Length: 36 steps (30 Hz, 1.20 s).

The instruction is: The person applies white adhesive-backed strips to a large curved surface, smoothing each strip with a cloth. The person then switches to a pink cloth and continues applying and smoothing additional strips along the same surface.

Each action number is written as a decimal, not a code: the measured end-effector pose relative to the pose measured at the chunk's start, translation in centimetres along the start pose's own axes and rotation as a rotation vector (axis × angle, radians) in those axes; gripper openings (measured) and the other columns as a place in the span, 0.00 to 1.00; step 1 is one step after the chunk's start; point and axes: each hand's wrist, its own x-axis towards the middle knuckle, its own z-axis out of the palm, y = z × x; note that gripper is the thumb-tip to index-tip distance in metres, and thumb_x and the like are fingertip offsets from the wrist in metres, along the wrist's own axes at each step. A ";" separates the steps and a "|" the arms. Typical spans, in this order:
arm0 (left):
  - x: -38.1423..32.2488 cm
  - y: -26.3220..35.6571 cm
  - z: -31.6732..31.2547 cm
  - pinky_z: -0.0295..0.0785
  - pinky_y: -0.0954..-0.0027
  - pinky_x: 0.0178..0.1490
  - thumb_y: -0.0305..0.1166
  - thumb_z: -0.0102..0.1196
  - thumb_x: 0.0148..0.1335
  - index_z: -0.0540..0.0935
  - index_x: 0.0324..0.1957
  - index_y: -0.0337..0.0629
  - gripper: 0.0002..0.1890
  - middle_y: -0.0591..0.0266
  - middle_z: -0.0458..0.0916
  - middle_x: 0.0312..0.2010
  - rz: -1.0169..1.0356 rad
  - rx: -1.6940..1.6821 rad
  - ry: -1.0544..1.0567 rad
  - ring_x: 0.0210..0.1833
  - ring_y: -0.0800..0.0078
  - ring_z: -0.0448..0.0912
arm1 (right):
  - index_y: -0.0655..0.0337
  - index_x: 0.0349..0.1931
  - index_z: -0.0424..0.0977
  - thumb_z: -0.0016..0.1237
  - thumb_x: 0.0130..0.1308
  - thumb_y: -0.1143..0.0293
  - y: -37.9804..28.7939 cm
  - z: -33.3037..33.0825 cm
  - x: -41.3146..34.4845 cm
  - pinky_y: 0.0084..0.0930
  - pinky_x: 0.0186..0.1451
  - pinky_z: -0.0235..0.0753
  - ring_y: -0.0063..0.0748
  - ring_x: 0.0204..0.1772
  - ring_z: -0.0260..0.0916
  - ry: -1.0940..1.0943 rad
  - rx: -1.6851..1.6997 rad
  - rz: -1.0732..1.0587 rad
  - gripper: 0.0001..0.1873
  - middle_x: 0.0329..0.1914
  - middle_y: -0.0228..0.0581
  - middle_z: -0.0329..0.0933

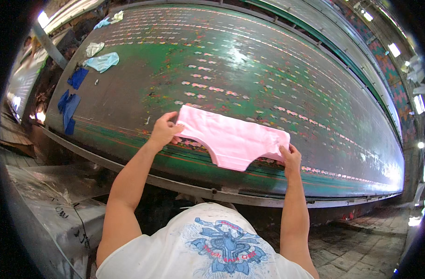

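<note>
A pink fabric panel (pixel 233 137), cut in the shape of briefs, is stretched between my two hands over the near edge of a long printing table (pixel 122 87). My left hand (pixel 164 130) grips its left end, the thumb on top and the fingers partly hidden behind it. At the lower right corner my right hand (pixel 291 156) pinches the cloth. The panel's wide edge faces away from me and its narrow part points towards me. Rows of small printed marks and paint specks cover the dark green table surface around the cloth.
Dark blue cloth scraps (pixel 71 104), a light blue cloth (pixel 102 62) and a whitish crumpled cloth (pixel 94 49) lie along the table's left end. A metal rail (pixel 198 191) borders the near edge. A plastic-covered stack (pixel 52 209) stands at lower left. Another long table runs beyond.
</note>
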 end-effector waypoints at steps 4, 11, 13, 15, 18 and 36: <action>-1.1 0.9 1.8 0.84 0.68 0.29 0.25 0.72 0.64 0.62 0.79 0.30 0.45 0.53 0.87 0.37 0.019 -0.040 0.140 0.30 0.67 0.88 | 0.70 0.63 0.80 0.74 0.61 0.61 1.1 -1.2 0.8 0.25 0.30 0.84 0.25 0.38 0.84 -0.072 0.074 -0.021 0.33 0.44 0.37 0.86; -2.1 4.1 12.5 0.82 0.57 0.59 0.25 0.67 0.63 0.82 0.62 0.29 0.24 0.48 0.90 0.46 0.797 1.237 0.589 0.47 0.53 0.89 | 0.70 0.57 0.83 0.74 0.61 0.60 0.0 -1.6 1.5 0.26 0.28 0.80 0.26 0.35 0.82 -0.212 0.153 0.083 0.29 0.41 0.36 0.87; -1.1 2.7 17.8 0.82 0.61 0.57 0.33 0.67 0.69 0.86 0.53 0.29 0.17 0.52 0.90 0.44 0.705 0.615 0.225 0.46 0.59 0.89 | 0.69 0.58 0.82 0.72 0.63 0.59 -1.2 -1.0 1.3 0.27 0.32 0.81 0.26 0.39 0.84 -0.309 0.148 0.117 0.28 0.44 0.35 0.87; -2.0 6.3 26.3 0.83 0.66 0.52 0.42 0.67 0.73 0.86 0.50 0.31 0.20 0.56 0.89 0.43 0.232 0.148 -0.129 0.43 0.68 0.87 | 0.67 0.60 0.82 0.69 0.66 0.59 -1.8 -1.4 0.6 0.29 0.39 0.84 0.26 0.44 0.84 -0.341 0.277 0.036 0.27 0.48 0.36 0.87; -0.9 6.0 30.3 0.84 0.69 0.39 0.50 0.70 0.70 0.87 0.48 0.34 0.24 0.62 0.87 0.40 0.103 0.119 -0.143 0.37 0.76 0.84 | 0.62 0.67 0.79 0.60 0.74 0.62 -2.7 1.1 -0.7 0.31 0.51 0.86 0.26 0.51 0.83 -0.546 0.414 0.070 0.24 0.55 0.36 0.85; 0.0 4.4 28.3 0.86 0.65 0.50 0.36 0.68 0.73 0.87 0.56 0.35 0.17 0.61 0.90 0.46 0.065 -0.101 -0.186 0.44 0.74 0.88 | 0.69 0.56 0.83 0.71 0.63 0.72 -1.7 4.1 2.6 0.22 0.40 0.82 0.19 0.37 0.81 -0.349 -0.047 -0.433 0.22 0.34 0.34 0.86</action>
